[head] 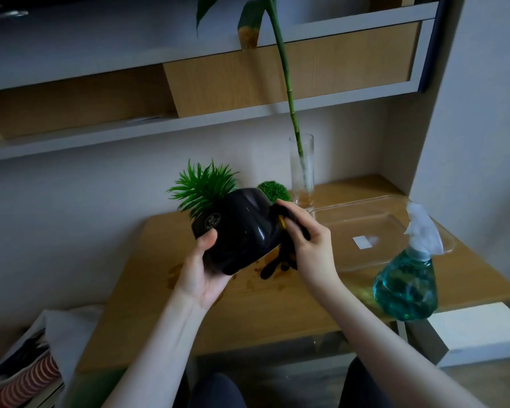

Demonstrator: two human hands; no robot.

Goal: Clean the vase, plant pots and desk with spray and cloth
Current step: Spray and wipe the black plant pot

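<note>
1. A glossy black plastic plant pot (242,228) with a small round pale emblem is held tilted above the middle of the wooden tabletop (248,313), clear of its surface; spiky green artificial leaves (202,188) stick out of its far end.
2. The pot's lower near end is cradled by the left hand (202,272), with the thumb laid against the side below the emblem and the fingers curled underneath.
3. A dark cloth (280,262) with a small yellow patch is gripped by the right hand (305,245) and pressed against the pot's right side; its loose ends hang down beneath the pot.
4. A round green moss-like ball plant (274,191) is seen just behind the pot, partly hidden by it.
5. A tall clear glass cylinder vase (302,172) stands near the tabletop's far edge, with a long green bamboo stalk (289,92) rising from it.
6. A clear plastic tray (374,234) lies on the right part of the tabletop, beside the vase.
7. A teal-filled clear spray bottle (407,284) with a pale trigger head stands at the near right corner, just beside the tray.
8. Wet patches (175,273) are visible on the tabletop below the pot.
</note>
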